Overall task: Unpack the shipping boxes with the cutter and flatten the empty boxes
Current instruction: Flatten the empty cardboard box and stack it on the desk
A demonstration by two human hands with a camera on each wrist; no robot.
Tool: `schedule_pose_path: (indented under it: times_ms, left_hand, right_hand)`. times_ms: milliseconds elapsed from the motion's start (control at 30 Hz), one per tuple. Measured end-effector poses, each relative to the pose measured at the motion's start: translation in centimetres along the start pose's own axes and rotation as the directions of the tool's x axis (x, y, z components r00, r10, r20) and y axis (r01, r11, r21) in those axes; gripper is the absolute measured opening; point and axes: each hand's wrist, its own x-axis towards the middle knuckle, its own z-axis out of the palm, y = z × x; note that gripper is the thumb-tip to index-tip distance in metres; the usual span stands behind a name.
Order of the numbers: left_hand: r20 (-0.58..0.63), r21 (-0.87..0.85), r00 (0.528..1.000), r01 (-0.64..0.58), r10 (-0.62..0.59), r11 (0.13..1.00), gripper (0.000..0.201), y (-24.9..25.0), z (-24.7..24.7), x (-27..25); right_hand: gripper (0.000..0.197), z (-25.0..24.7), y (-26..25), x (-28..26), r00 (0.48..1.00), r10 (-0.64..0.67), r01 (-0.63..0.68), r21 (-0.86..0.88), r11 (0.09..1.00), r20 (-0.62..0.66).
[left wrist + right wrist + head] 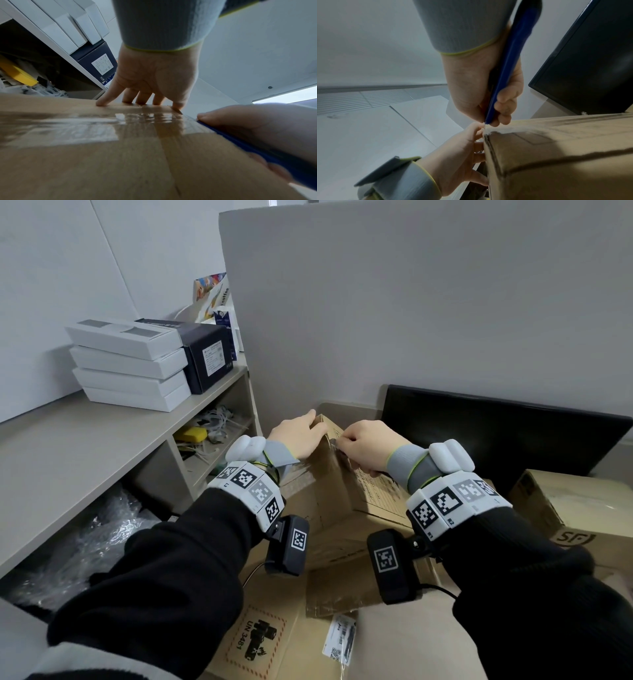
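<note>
A brown cardboard box [335,501] sealed with clear tape [96,125] sits tilted in front of me on other cardboard. My left hand [308,428] holds its far upper corner, with fingers [142,96] curled over the far edge. To its right, my right hand [346,444] grips a blue cutter [503,75]. The cutter's tip [486,122] is at the box's top corner, right beside the left hand's thumb. In the left wrist view the cutter [248,143] lies along the right edge of the taped face.
A black monitor [496,436] leans behind the box and an SF-marked carton [582,508] stands to the right. Flat cardboard with a UN 3481 label [253,642] lies below. On the left, a shelf [85,440] carries white boxes [130,364] and has bubble wrap [85,542] under it.
</note>
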Motion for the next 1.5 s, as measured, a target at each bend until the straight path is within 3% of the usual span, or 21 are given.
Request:
schedule_pose_path:
  times_ms: [267,567,1000,1100,1233,1333,1400,1467,1500]
  left_hand:
    - [0.028,-0.024,1.0,0.013,-0.012,1.0,0.06,-1.1,-0.2,0.4]
    - [0.029,-0.026,1.0,0.01,-0.009,1.0,0.057,-0.3,0.4,0.9]
    - [0.039,-0.038,0.999,0.017,-0.015,0.999,0.057,1.3,0.8,1.4]
    - [0.039,-0.023,0.999,-0.007,0.008,1.0,0.059,1.6,0.7,1.2]
    - [0.02,0.018,0.995,-0.1,0.1,0.995,0.06,1.9,0.8,0.5]
    - [0.016,-0.223,0.985,-0.164,0.172,0.961,0.061,0.6,1.2,0.2]
    - [0.001,-0.368,0.994,-0.097,0.105,0.925,0.068,-2.3,2.2,-0.3]
    - [0.025,-0.335,0.994,0.109,-0.107,0.936,0.102,-6.1,3.9,-0.6]
    - [0.066,-0.307,0.97,0.242,-0.233,0.921,0.118,-8.0,4.8,-1.0]
  right_hand:
    - [0.031,-0.3,-0.8,-0.3,0.986,0.044,-0.045,0.004,0.999,0.158]
    - [0.033,-0.3,0.1,-1.4,0.982,0.068,-0.072,0.018,0.997,0.174]
    - [0.03,-1.2,1.7,-3.5,0.938,0.102,-0.135,0.078,0.988,0.33]
    - [0.031,-1.9,2.2,-3.5,0.945,0.143,-0.189,0.134,0.973,0.295]
    - [0.027,-2.0,2.5,-3.0,0.975,0.192,-0.215,0.285,0.934,0.107]
    - [0.038,-1.3,2.0,-2.7,0.977,0.211,-0.195,0.34,0.92,-0.011]
    - [0.05,-0.6,1.8,-2.8,0.98,0.188,-0.167,0.252,0.953,-0.062]
    - [0.045,-0.1,1.9,-2.9,0.982,0.166,-0.161,0.057,0.985,-0.093]
    - [0.043,0.1,2.1,-2.8,0.98,0.174,-0.175,-0.01,0.984,-0.096]
